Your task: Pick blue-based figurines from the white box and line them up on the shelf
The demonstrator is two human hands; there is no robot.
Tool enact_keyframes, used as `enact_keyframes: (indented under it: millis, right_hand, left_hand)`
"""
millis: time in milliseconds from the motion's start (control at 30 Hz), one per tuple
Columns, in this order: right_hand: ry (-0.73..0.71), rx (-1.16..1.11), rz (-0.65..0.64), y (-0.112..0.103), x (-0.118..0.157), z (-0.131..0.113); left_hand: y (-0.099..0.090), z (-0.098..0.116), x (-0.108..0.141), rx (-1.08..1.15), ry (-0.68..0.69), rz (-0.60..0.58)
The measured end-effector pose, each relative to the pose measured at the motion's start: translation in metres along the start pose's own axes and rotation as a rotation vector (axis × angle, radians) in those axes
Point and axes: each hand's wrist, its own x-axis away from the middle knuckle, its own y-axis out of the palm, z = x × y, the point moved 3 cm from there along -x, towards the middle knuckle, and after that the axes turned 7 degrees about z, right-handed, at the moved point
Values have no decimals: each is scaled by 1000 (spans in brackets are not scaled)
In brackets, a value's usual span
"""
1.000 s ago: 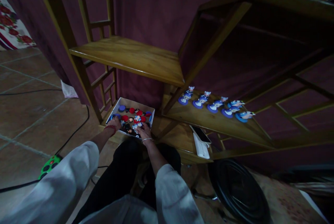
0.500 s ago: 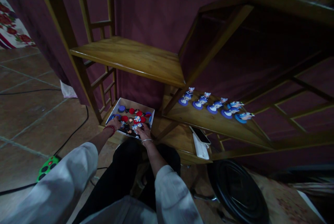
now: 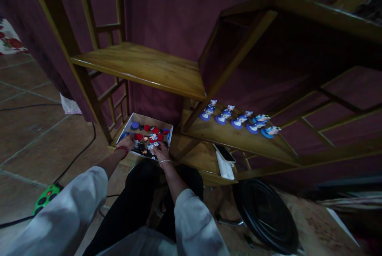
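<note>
An open white box (image 3: pixel 170 136) on the low shelf holds several small figurines with red, blue and black parts. At its left side is my left hand (image 3: pixel 127 142), with a red bead bracelet at the wrist; its fingertips reach in among the pieces and are too small to read. My right hand (image 3: pixel 161 152), with a silver bangle, has its fingers closed at a blue and white figurine (image 3: pixel 152 145) near the box's front right. Several figurines on purple and blue round bases (image 3: pixel 223 117) stand on the shelf to the right.
A wooden shelf board (image 3: pixel 140 67) juts out above the box. A phone (image 3: pixel 225 153) and a white object (image 3: pixel 225 169) lie at the right. A black round stool (image 3: pixel 265 216) and a green power strip (image 3: pixel 46 198) are on the floor.
The whole view has shifted, so the shelves and box appear slightly further left. Both hands remain in the box, with little visible change in their position.
</note>
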Motion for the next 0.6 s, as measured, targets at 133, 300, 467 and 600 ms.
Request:
enact_keyframes:
  millis: [133,300,467,600]
  right_hand:
    - [-14,28,22,1,2,2]
    - [19,20,30,3,4,0]
    - [-8,51,23,2,6,-2]
    - [-16,71,24,2,5,1]
  left_hand:
    - [-1,2,1,-33,-81,45]
    - [-3,4,1,-58,-75,58]
    - [-2,8,0,-113,-84,57]
    - [0,8,-3,-131,-100,60]
